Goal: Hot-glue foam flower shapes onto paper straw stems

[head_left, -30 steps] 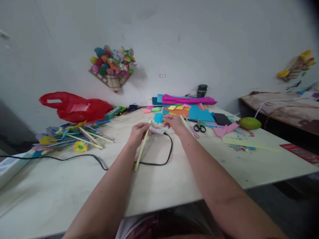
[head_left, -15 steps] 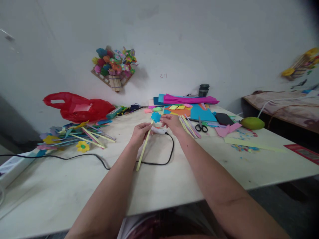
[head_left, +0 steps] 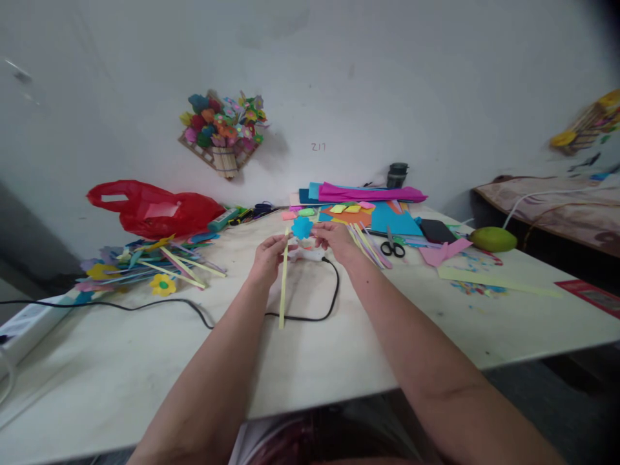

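My left hand [head_left: 270,256] pinches a pale yellow strip [head_left: 283,290] close to its upper end, and the rest hangs down toward the table. Just to the right, my right hand [head_left: 335,237] grips the edge of a blue flower cutout [head_left: 301,227]. A narrow gap shows between the strip's top and the flower. Behind and below the hands, a white corded device [head_left: 307,254] lies on the table, partly hidden by my fingers. Its black cord [head_left: 334,300] loops toward me and passes behind the strip.
Left are finished foam flowers [head_left: 162,285] and a red plastic bag [head_left: 159,213]. Loose strips [head_left: 365,244], scissors [head_left: 392,248], blue sheets [head_left: 393,219], a black phone-like slab [head_left: 436,231] and a green fruit [head_left: 494,239] lie right. A flower basket [head_left: 224,161] hangs on the wall.
My left hand has moved slightly left with the strip, which now hangs more upright. The strip's top has come away from the flower, which stays in my right hand.
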Demonstrator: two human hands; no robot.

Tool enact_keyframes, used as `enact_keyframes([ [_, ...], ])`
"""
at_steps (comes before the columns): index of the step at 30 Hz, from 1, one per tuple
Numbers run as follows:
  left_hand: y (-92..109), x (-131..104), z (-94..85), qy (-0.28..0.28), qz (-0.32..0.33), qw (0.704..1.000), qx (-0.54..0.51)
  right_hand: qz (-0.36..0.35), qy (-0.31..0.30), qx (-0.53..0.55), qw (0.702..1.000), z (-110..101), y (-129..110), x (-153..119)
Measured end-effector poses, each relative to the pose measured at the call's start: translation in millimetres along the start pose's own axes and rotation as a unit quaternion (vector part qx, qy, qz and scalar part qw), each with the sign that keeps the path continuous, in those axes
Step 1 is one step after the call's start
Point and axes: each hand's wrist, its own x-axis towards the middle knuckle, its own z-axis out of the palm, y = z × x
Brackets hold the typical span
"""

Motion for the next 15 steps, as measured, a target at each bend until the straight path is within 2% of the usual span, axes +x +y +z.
enact_keyframes([
  [3,-1.1,-1.0,0.7,-0.011,-0.003,1.000,-0.004,0.007,-0.009,-0.013,1.000,-2.8,-2.0,-0.3],
  [5,-1.6,-1.0,0.9,-0.006,0.002,1.000,-0.007,0.011,0.008,-0.015,1.000,-8.5,-1.9,2.1],
  [7,-1.7,-0.6,1.4,0.000,0.002,1.000,-0.015,0.018,0.054,-0.005,0.998,-17.0,-0.4,6.4],
  [11,-1.0,-0.2,3.4,0.002,-0.005,1.000,-0.030,0.030,0.190,0.037,0.981,-35.1,3.8,16.7],
  [15,0.9,-2.9,4.2,-0.025,-0.016,0.999,-0.025,0.037,0.259,0.070,0.963,-43.6,4.4,24.0],
])
